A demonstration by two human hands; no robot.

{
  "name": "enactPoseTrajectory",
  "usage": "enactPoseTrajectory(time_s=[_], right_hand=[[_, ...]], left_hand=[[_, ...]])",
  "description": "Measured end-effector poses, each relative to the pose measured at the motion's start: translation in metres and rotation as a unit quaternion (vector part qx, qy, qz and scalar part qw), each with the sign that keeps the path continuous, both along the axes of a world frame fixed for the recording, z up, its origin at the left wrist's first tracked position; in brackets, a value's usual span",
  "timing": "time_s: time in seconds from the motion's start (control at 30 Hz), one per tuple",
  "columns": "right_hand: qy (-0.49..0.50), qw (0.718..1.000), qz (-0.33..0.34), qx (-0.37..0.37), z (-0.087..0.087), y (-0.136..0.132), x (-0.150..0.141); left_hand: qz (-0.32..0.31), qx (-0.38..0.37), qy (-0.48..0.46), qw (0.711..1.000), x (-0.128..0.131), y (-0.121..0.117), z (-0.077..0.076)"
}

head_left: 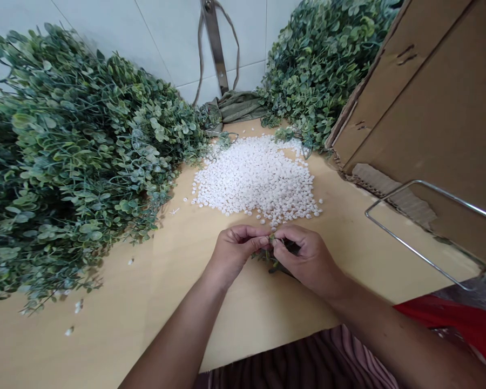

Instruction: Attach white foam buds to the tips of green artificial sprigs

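Observation:
Both hands meet over the table just in front of a heap of small white beads. My left hand is closed, its thumb and forefinger pinching a sprig of artificial greenery. Tips of my right hand's thumb and forefinger pinch at the same spot, where a small greenish stem end shows between the fingertips. Leaves of the sprig hang below, partly hidden under the right hand. Whether a bead is also between the fingers is too small to tell.
Large piles of artificial greenery stand at the left and back right. A cardboard box with a bent metal wire frame is on the right. Several loose white bits lie at the left. Behind are a tiled wall and dark cloth.

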State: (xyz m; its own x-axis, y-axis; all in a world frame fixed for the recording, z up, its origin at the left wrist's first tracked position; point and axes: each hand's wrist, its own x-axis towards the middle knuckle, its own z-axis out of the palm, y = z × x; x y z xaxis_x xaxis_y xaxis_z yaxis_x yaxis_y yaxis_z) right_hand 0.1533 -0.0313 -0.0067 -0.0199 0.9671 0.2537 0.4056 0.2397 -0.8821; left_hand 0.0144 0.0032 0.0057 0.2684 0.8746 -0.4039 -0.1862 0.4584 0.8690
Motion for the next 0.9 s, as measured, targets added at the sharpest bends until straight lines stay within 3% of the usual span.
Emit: enactPoseTrajectory(time_s=[0.37,0.7,0.8,0.9], right_hand=[[0.011,1.0,0.014,-0.013,-0.001,-0.001,-0.001],[0.037,0.999,-0.023,0.003,-0.005,-0.001,0.002],[-0.015,0.996,-0.053,0.069,-0.001,-0.011,0.006],[-0.165,0.967,-0.065,0.183,0.004,-0.027,0.01]], left_hand=[[0.002,0.011,0.004,1.0,0.002,0.0,0.001],[-0.028,0.033,0.014,0.999,0.002,0.001,0.0],[-0.043,0.038,0.023,0.998,0.001,0.002,-0.001],[-0.066,0.038,0.038,0.996,0.001,0.003,-0.001]])
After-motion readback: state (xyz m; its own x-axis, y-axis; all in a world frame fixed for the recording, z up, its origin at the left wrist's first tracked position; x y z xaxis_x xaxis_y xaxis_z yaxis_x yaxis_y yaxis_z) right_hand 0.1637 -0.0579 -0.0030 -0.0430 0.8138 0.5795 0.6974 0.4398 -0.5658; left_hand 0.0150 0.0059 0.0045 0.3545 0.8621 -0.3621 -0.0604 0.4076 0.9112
